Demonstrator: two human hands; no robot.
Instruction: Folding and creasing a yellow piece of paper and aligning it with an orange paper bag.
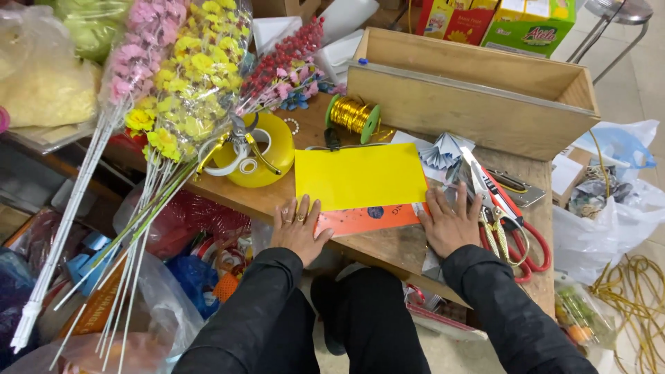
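A yellow sheet of paper (pixel 360 175) lies flat on the wooden table (pixel 388 246), over an orange sheet (pixel 367 219) that shows along its near edge. My left hand (pixel 296 228) lies flat, fingers spread, on the near left corner of the sheets. My right hand (pixel 449 223) presses flat on their near right corner. Neither hand grips anything. Both arms wear black sleeves.
Red-handled scissors (pixel 516 232) and a folded paper piece (pixel 443 152) lie right of my right hand. A roll of yellow tape with pliers (pixel 253 154), a gold wire spool (pixel 353 114), a wooden box (pixel 478 90) and bunches of artificial flowers (pixel 180 76) stand behind and left. Bags crowd the floor.
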